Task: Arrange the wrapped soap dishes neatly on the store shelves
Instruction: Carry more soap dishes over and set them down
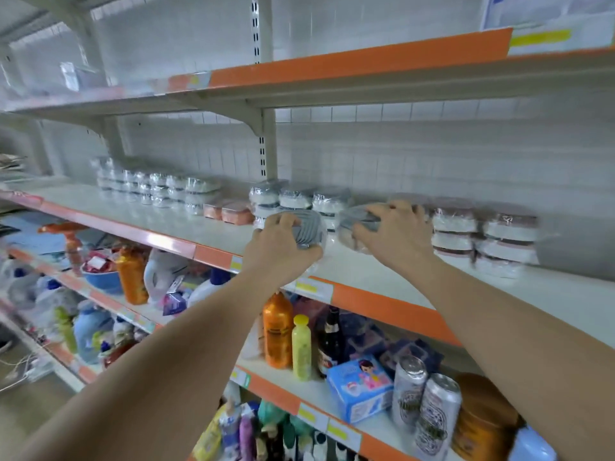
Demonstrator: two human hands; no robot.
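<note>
On the middle shelf (139, 207), we start at the far left, where a row of clear-wrapped pale soap dishes (156, 188) stands stacked against the tiled back wall, blurred in this view. Just to their right lie two orange-pink wrapped dishes (229, 212), side by side and low. Next comes a stack of grey-and-white wrapped dishes (299, 197), standing directly behind our left hand. Our left hand (281, 246) grips one grey wrapped soap dish (311, 232), with the fingers curled over its top and left side while the dish sits tilted near the shelf's front edge. Just beside it, apart by a narrow gap, our right hand (396, 232) holds a second grey wrapped dish (357, 224), fingers spread and curled across its top; we cannot tell whether this dish rests on the shelf or is lifted. To the right of that hand stand two stacks of brown-and-white wrapped dishes (482, 237), touching one another. Below, the lower shelf (276, 390) carries an orange bottle (278, 331), a yellow-green bottle (301, 347), a dark glass bottle (331, 341), a blue box (361, 387) and two drink cans (424, 404), grouped near one another between our two forearms.
</note>
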